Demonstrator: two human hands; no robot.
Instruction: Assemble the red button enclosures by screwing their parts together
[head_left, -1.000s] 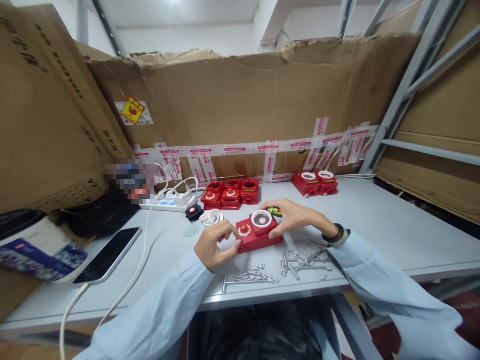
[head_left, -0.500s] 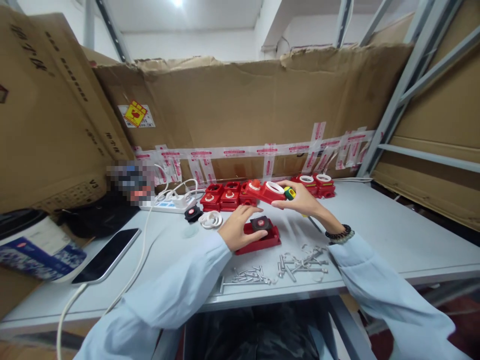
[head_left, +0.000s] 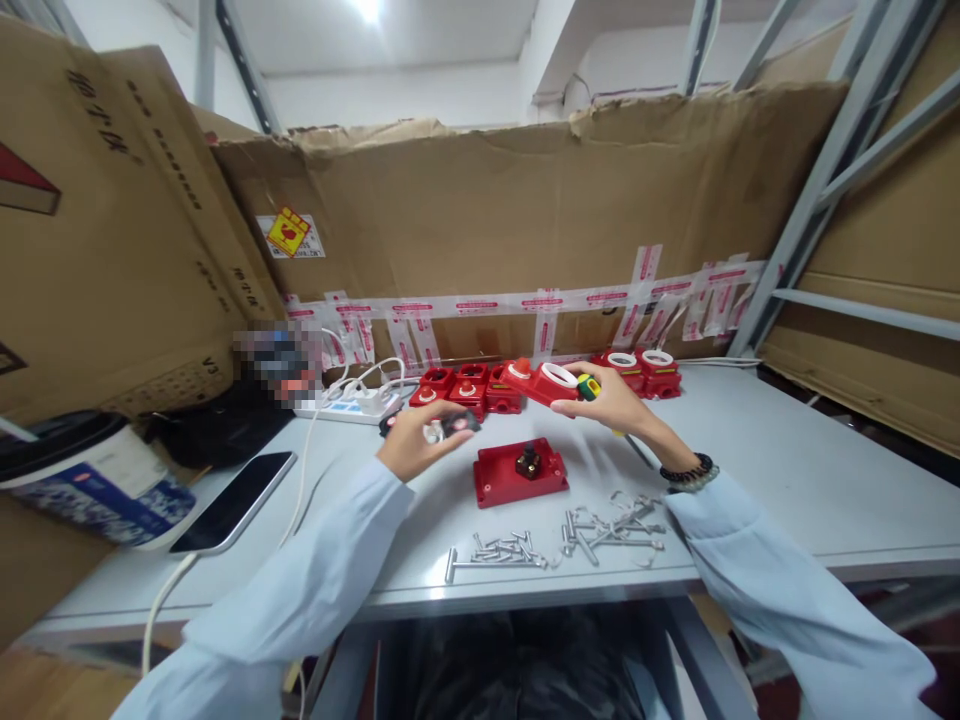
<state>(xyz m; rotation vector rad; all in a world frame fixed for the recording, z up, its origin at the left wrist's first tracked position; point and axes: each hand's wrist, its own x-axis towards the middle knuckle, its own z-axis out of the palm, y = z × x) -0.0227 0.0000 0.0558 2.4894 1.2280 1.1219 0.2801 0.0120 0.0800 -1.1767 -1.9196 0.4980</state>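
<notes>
Your left hand [head_left: 421,440] pinched the black round part [head_left: 460,424] in nearly closed fingers, freshly lifted off the red base [head_left: 496,480] at twelve o'clock, baring its black block [head_left: 528,461]; your right hand [head_left: 615,400] gripped red cover [head_left: 538,384] and screwdriver [head_left: 589,388]. Screws [head_left: 507,549] crowded the table's [head_left: 780,450] six-o'clock edge; room opened toward three.
</notes>
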